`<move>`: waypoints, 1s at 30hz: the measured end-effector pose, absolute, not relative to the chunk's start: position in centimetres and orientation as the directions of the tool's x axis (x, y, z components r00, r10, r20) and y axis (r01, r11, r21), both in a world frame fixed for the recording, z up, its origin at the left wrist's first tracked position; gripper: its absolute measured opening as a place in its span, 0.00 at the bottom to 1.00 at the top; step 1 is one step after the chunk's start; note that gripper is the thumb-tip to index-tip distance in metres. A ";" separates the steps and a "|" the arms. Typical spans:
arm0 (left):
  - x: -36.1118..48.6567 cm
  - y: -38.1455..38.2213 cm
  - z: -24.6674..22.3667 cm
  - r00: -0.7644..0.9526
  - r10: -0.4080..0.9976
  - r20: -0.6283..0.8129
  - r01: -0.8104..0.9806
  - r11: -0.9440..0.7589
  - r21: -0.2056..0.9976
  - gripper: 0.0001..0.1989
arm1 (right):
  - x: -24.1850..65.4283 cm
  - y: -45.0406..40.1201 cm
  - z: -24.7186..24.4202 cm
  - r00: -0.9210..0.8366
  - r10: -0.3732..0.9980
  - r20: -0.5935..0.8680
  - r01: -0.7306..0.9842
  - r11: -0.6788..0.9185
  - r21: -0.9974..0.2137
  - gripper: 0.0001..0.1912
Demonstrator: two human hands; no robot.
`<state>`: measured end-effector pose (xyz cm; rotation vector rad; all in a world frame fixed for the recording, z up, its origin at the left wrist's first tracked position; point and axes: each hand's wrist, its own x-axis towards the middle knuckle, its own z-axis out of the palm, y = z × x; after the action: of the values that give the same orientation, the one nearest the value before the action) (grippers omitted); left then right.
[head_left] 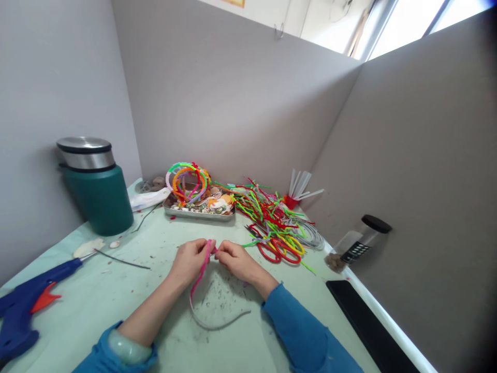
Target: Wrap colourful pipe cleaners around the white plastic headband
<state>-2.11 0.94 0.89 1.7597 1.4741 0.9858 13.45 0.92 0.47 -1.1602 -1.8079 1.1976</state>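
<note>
My left hand (193, 259) is closed in a pinch on a pink pipe cleaner (202, 272), part of which runs along a grey cord (217, 328). The cord's bare end curls below the hands toward the right. Close beside it, my right hand (235, 257) pinches a short pink piece at the upper end, its fingertips nearly touching those of the left. Just how the pink strand is wound there is hidden by the fingers. Red-handled scissors (278, 250) lie to the right of my right hand, near a heap of coloured pipe cleaners (267, 207).
A metal tray (200, 215) holds small decorations and several colourful rings (189, 182). On the left stand a green flask (97, 199) and a blue glue gun (42, 285). Grey cord coils (308, 234), a red cup of white sticks (291, 201), a tilted jar (357, 243) and a black slab (365, 321) are right.
</note>
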 end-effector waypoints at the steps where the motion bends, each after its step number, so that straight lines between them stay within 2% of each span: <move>1: -2.1 1.0 0.8 0.080 0.989 0.123 0.495 -0.147 0.856 0.22 | 13.4 0.9 0.5 -0.378 0.923 0.070 0.321 0.202 -0.925 0.06; 6: -2.1 1.5 0.7 0.033 0.999 -0.042 0.271 0.032 0.962 0.23 | 13.5 0.9 0.5 -0.395 0.919 0.013 0.300 0.143 -0.943 0.06; 9: -2.1 1.5 1.1 0.043 0.999 0.010 0.189 -0.018 0.982 0.21 | 13.7 1.2 0.2 -0.384 0.923 -0.035 0.251 0.067 -0.966 0.06; 11: -2.1 1.3 1.3 0.070 0.988 0.138 0.263 -0.151 0.953 0.17 | 13.8 1.4 0.0 -0.362 0.930 -0.066 0.206 0.010 -0.979 0.07; 14: -2.1 1.0 1.2 0.163 0.939 0.302 0.442 -0.343 0.829 0.10 | 13.9 1.6 -0.2 -0.345 0.933 -0.101 0.142 -0.054 -0.988 0.07; 18: -1.9 0.8 0.7 0.274 0.872 0.406 0.589 -0.486 0.645 0.11 | 13.8 1.5 0.1 -0.338 0.933 -0.125 0.107 -0.095 -0.990 0.06; 24: -2.0 0.8 0.4 0.304 0.840 0.450 0.683 -0.522 0.511 0.12 | 13.9 1.3 0.6 -0.387 0.909 -0.153 -0.007 -0.169 -0.986 0.07; 30: -2.1 0.8 0.5 0.279 0.853 0.442 0.695 -0.497 0.520 0.12 | 13.8 1.4 0.2 -0.360 0.924 -0.130 0.010 -0.135 -0.991 0.09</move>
<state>-2.07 0.77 0.48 2.3230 1.4335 1.0229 13.79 1.45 0.24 -1.1010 -1.3973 1.5901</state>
